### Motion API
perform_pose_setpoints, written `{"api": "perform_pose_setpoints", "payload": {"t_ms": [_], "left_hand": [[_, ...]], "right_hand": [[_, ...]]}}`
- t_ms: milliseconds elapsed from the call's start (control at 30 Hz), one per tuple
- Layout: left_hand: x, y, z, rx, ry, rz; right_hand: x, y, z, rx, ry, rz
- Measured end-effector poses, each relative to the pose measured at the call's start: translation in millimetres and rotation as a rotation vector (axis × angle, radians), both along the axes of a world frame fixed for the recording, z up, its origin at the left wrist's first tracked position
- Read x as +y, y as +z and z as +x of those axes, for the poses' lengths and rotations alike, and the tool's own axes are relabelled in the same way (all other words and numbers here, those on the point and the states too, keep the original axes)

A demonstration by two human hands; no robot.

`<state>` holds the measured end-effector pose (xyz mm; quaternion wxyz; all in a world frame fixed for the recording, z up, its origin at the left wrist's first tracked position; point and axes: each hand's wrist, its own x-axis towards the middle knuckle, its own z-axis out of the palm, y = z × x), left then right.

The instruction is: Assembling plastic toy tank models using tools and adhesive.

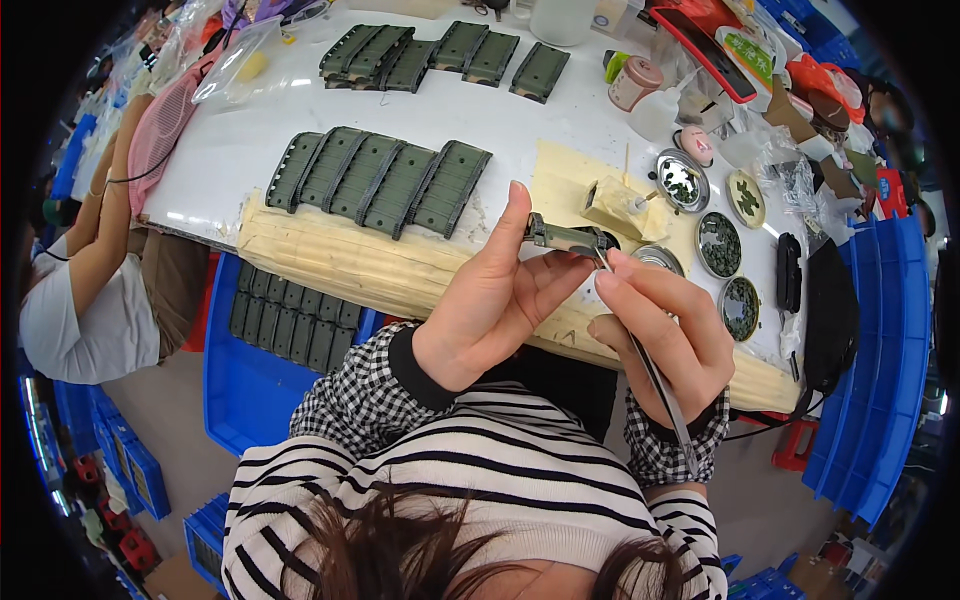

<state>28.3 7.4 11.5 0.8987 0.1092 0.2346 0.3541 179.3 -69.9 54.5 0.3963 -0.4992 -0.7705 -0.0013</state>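
Note:
My left hand (480,310) grips a small green-and-tan moulded part (562,238) between thumb and fingers, above the table's near edge. In my right hand (685,335) are metal tweezers (655,375), their tip meeting the right end of that part; the exact contact is too small to make out. Behind my left hand lies a row of ribbed green plastic pieces (385,185). More such pieces (460,52) lie at the far side. Beyond my right hand stand round tins (718,245) of tiny dark green bits and a yellowish block (615,208) with a thin stick in it.
A padded cream edge (350,255) runs along the white table (250,150). Below it at left, a blue bin (235,395) holds more green pieces. Bottles, a red-edged phone (703,52) and bags crowd the far right. Another person's arm (100,200) is at the left.

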Motion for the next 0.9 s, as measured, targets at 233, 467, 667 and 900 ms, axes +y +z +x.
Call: {"api": "perform_pose_setpoints", "payload": {"t_ms": [233, 467, 667, 900], "left_hand": [[-1.7, -2.1, -1.5, -0.010, -0.004, 0.028], [-2.7, -1.5, -2.9, -0.049, -0.028, -0.002], [-2.9, -3.3, -3.3, -0.046, -0.017, -0.003], [-4.2, 4.1, -0.2, 0.023, 0.024, -0.031]], "right_hand": [[-0.8, 1.3, -0.7, -0.013, -0.005, -0.004], [-1.1, 0.8, -1.4, 0.001, 0.004, 0.014], [-0.2, 2.0, -2.7, 0.006, 0.013, 0.015], [0.3, -0.8, -3.0, 0.023, 0.021, 0.040]]}}
